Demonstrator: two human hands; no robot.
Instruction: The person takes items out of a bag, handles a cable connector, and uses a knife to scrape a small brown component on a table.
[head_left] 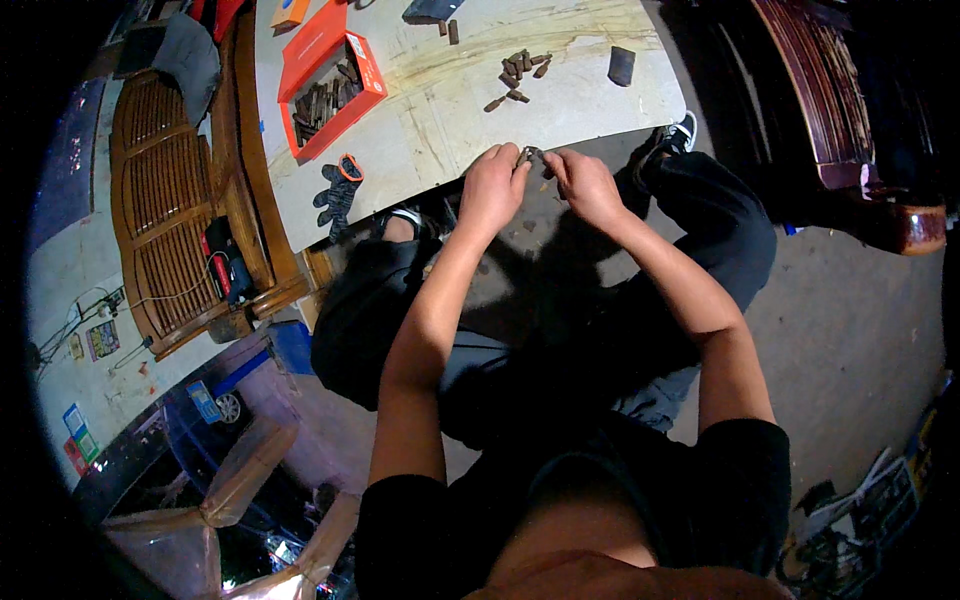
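My left hand (493, 188) and my right hand (588, 190) meet just off the near edge of a pale, stained table (440, 120). Between their pinched fingertips is a small dark metal piece (533, 155); its exact kind is too small to make out. Beyond the hands, several short brown cylindrical pieces (515, 68) lie in a loose cluster. An opened red box (374, 68) at the left holds many similar dark pieces. Nearer me, a grey knit glove (338, 198) with an orange cuff rests by the table edge.
A dark rectangular object (621, 66) lies toward the table's right end. A slatted wooden bench (165, 200) stands left, with a red and black object (226, 262) on it. Dark polished wooden furniture (820, 100) is at far right. Clutter (850, 520) sits lower right.
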